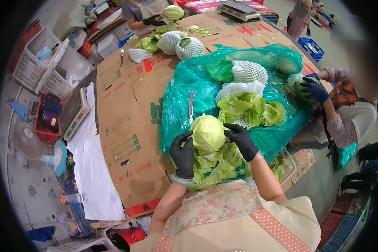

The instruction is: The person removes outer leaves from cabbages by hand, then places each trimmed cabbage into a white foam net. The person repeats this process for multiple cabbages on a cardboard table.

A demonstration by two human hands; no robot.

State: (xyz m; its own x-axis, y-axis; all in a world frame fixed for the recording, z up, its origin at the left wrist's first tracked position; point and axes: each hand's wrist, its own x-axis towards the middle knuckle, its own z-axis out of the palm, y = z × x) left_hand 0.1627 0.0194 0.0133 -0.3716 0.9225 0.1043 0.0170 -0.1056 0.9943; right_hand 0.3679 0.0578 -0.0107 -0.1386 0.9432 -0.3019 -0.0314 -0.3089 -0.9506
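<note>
A pale green cabbage head (209,134) is held between my two black-gloved hands, close to my apron. My left hand (182,156) grips its left side, and my right hand (242,141) has its fingers on the right side. Loose cabbage leaves (219,168) lie in a heap beneath it. Just beyond the cabbage, a knife (191,105) with a curved blade rests on a green plastic bag (179,94). More peeled leaves (245,108) sit on the bag, beside white foam nets (249,73) around cabbages. The lower part of the knife's handle is hidden behind the cabbage.
Cardboard (113,104) covers the table. At right, a co-worker's blue-gloved hands (315,88) hold another cabbage; across the table, a person's gloved hand (154,20) is near one too. A second knife (122,56) lies far left. Scales (75,113) stand at the left edge.
</note>
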